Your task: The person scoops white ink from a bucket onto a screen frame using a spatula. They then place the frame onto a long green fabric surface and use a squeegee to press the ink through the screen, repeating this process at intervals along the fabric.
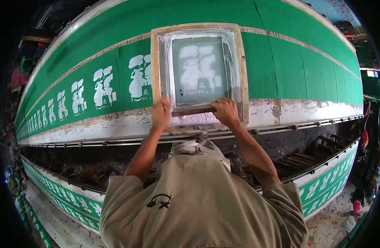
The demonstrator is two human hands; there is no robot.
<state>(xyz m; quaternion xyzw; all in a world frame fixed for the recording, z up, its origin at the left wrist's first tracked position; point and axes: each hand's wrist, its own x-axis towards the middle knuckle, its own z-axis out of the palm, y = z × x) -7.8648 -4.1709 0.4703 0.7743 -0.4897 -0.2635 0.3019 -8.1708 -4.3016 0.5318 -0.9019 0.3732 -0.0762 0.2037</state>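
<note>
A wooden-framed printing screen lies flat on green fabric, its mesh showing a pale figure design. Near the frame's lower edge, a brown squeegee bar rests across the screen above a strip of white ink. My right hand grips the bar's right end, fingers wrapped over it. At the bar's left end is my left hand, blurred by motion beside the frame's lower left corner; its fingers are smeared, so its grip cannot be made out.
White printed figures run in a row along the fabric to the left. A metal rail edges the long table nearest me. Behind me stands another table with printed green fabric. Cluttered shelves line both sides.
</note>
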